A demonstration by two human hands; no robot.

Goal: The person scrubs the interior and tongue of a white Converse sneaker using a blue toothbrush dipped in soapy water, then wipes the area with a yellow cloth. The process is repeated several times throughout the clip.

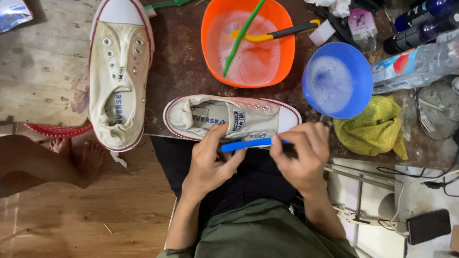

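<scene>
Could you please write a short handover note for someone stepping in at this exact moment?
Left hand steadies the white sneaker lying on its side at the table edge and supports the blue tool.
Right hand pinches the tool's other end against the shoe's side.
Second sneaker lies sole down to the left.
Orange bowl and blue bowl hold soapy water; brushes rest in the orange one.
Both shoes look stained; cleaning appears unfinished.

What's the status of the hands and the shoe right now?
Left hand steadies white canvas sneaker; right hand grips blue brush handle against its sole. Nothing blocking; second white sneaker apart, left.
</scene>
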